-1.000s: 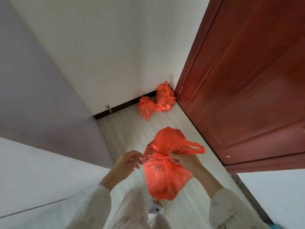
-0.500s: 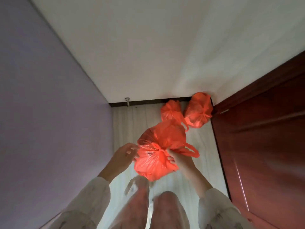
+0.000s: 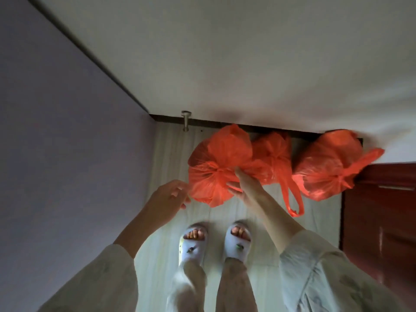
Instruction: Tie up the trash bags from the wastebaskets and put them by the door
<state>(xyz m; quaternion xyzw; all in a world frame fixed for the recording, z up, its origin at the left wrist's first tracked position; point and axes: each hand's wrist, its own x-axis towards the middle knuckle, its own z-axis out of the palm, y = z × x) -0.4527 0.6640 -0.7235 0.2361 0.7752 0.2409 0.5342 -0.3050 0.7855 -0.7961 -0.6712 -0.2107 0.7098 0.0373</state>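
Three tied orange trash bags line the foot of the white wall beside the red-brown door (image 3: 382,221). My right hand (image 3: 242,185) grips the knot of the leftmost bag (image 3: 213,167), which is low by the floor. A second bag (image 3: 274,158) sits in the middle, its long loop handle trailing toward me. The third bag (image 3: 328,167) lies against the door frame. My left hand (image 3: 170,197) hovers just left of the held bag, fingers loosely apart and empty.
A metal door stopper (image 3: 186,120) sticks out of the dark baseboard (image 3: 166,118) left of the bags. A purple wall (image 3: 67,154) closes the left side. My feet in white slippers (image 3: 193,242) stand on the pale wood floor right behind the bags.
I have moved up to the wall and lowered the bag to the left of the other two. My left hand has come off the bag.
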